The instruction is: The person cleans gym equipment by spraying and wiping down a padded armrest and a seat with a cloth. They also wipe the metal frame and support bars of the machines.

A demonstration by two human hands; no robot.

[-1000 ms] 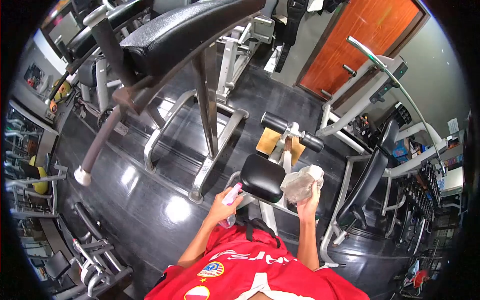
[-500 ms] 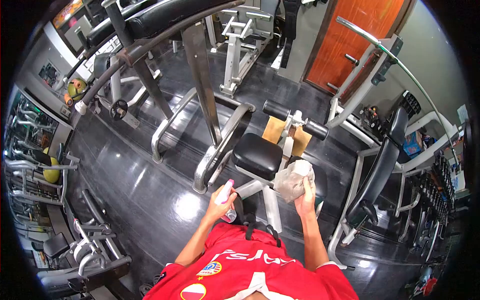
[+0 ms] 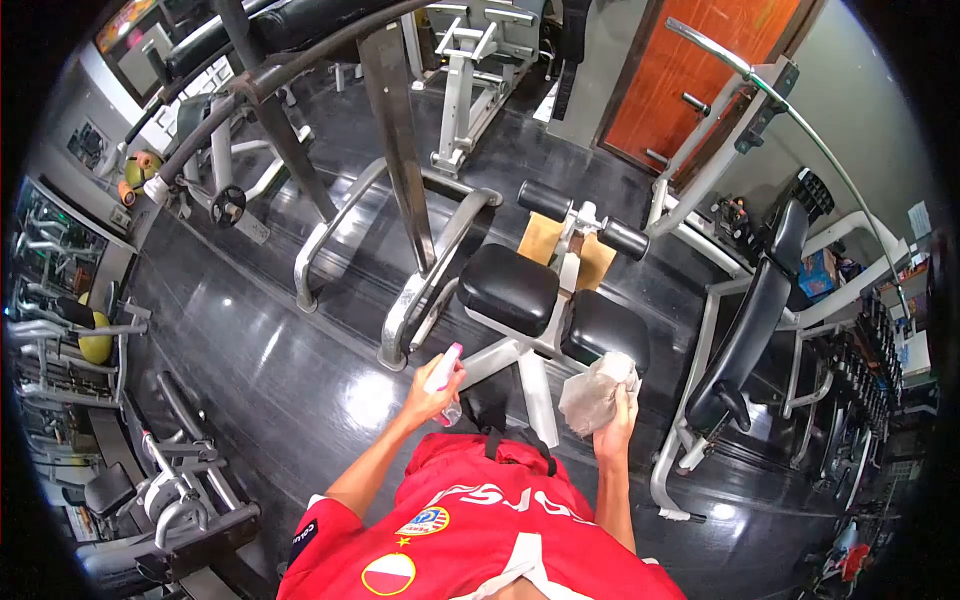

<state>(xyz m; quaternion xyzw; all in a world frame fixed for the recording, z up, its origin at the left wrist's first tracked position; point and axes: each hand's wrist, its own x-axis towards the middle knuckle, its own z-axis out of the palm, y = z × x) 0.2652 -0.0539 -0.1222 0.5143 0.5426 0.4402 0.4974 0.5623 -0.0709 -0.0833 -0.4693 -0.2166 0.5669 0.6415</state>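
A spray bottle point(image 3: 443, 369) with a pink and white top is gripped in my left hand point(image 3: 428, 393), its clear lower part showing below the fingers. My right hand point(image 3: 616, 424) holds a crumpled greyish cloth point(image 3: 592, 396), with the fingers closed on its right side. Just beyond the cloth is a black padded seat point(image 3: 606, 331), whose near edge the cloth overlaps in this view. A second black pad point(image 3: 508, 289) lies to its left on the same white-framed bench, ahead of both hands.
Two foam rollers point(image 3: 624, 238) top the bench's far end. Left of it stands a machine with a curved metal frame point(image 3: 400, 318). A padded bench point(image 3: 742, 352) is on the right, near a dumbbell rack point(image 3: 860, 385). An orange-brown door point(image 3: 690, 75) is at the back.
The cloth and my right hand have moved lower and nearer my body, uncovering more of the right seat pad. My left hand with the bottle has risen slightly. The view has shifted a little.
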